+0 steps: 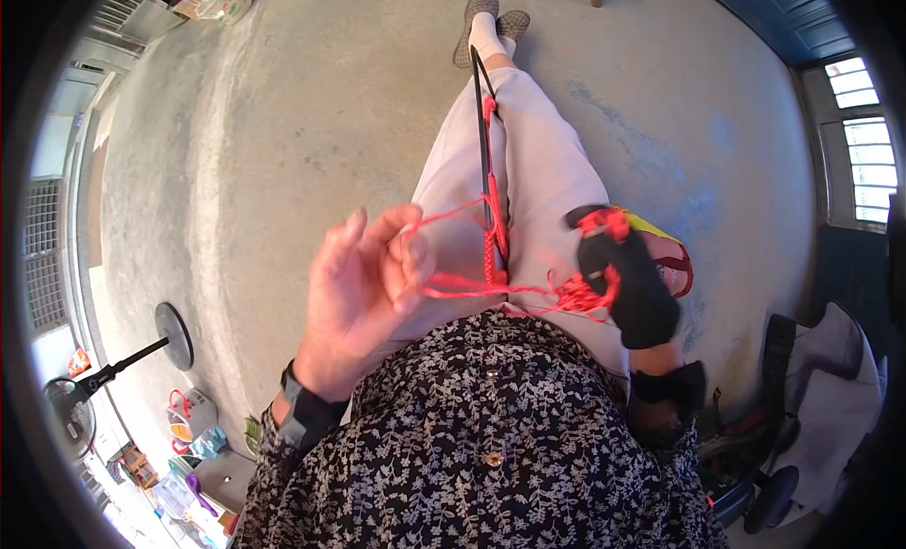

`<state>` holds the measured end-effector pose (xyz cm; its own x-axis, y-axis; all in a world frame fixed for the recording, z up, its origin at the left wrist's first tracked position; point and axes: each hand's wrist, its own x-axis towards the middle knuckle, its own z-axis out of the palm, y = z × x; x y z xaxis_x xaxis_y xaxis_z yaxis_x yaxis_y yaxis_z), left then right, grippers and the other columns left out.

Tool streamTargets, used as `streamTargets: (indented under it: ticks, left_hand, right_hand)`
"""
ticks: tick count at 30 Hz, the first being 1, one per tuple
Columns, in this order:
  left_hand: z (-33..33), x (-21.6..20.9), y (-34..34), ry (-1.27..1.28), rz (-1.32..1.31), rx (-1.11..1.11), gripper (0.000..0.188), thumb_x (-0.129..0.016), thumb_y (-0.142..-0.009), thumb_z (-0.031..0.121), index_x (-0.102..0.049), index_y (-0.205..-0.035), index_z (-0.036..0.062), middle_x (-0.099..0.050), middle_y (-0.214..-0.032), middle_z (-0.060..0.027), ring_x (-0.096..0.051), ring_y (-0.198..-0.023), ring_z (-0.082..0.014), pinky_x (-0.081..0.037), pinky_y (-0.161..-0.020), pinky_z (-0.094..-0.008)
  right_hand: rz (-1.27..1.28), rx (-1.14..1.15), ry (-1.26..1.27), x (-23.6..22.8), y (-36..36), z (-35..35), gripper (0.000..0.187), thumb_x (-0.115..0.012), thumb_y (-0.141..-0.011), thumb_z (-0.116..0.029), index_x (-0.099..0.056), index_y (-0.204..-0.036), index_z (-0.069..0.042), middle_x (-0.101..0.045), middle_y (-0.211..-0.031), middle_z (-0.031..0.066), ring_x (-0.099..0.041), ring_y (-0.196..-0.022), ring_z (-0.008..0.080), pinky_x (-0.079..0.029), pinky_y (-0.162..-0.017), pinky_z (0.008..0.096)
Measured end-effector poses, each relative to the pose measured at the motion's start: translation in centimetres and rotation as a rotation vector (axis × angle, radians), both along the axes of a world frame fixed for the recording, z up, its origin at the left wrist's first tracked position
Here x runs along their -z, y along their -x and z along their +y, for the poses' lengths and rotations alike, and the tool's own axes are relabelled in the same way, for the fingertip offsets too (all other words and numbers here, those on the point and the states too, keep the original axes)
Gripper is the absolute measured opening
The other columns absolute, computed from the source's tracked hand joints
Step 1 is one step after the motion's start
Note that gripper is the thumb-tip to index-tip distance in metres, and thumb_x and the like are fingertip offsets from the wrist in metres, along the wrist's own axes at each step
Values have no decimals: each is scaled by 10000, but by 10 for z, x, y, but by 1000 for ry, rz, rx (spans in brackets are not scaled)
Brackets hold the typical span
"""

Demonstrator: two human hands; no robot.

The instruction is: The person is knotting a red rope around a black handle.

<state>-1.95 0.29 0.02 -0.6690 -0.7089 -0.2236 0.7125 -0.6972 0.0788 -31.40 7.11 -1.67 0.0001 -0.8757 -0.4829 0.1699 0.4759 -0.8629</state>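
The left hand [363, 280], bare, lay left of the lap, its fingers partly curled on strands of red cord [472, 289]. The right hand [642, 289], black-gloved and blurred, had its fingers bent around the cord's tangled bundle. Between them, a red braid [489, 256] adjoined a black strap [483, 134] running far toward the shoes [478, 20].

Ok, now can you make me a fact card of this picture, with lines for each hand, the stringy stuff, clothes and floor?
Left hand: bare, pinching a thin red cord
Right hand: in a black glove, blurred, with a loose red tangle of cord against it
Over the legs: long thin black strap, with red braided cord nearer the lap
Clothes: black shirt with pale leaf pattern, pale trousers
Floor: grey concrete
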Motion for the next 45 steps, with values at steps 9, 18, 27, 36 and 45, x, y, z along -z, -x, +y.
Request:
streamTargets:
  ticks: [9,18,27,36,45]
  left_hand:
    - [39,-21,-59,283,-913,378,367,-601,-936,260,-586,-1163,-27,-547,-629,16,-434,-452,-49,-348,-433,-194]
    - [37,-9,-60,294,-887,377,340,-574,-952,260,-619,-1141,-19,-513,-542,37,-375,-386,-38,-298,-364,-206]
    - [28,2,-36,187,-486,548,561,-420,-1001,423,-459,-1333,-27,-551,-523,-50,-420,-350,-78,-322,-344,-196]
    - [37,15,-17,108,-402,276,275,-542,-962,255,-619,-1058,9,-632,-1042,-214,-640,-716,-181,-480,-523,-227]
    - [34,21,-25,303,-339,369,238,-584,-915,196,-670,-926,-26,-623,-1112,-219,-622,-1018,-266,-511,-832,-313]
  right_hand:
    - [504,-501,138,10,-78,-22,303,-669,-840,-334,-612,-954,-59,-649,-845,191,-634,-787,339,-485,-695,422]
    - [135,-191,73,3,-61,-21,286,-600,-915,-313,-618,-969,-33,-616,-766,84,-600,-662,185,-474,-625,315]
    - [-149,473,198,-19,0,-24,373,-466,-999,-329,-557,-1066,27,-502,-681,20,-496,-610,132,-430,-594,264]
    - [-185,629,419,-19,55,-13,313,-533,-972,-239,-554,-1141,23,-522,-734,24,-491,-659,111,-396,-595,226]
    - [-72,619,423,-28,77,-30,261,-548,-948,-178,-578,-1120,17,-552,-760,25,-524,-703,118,-422,-644,234]
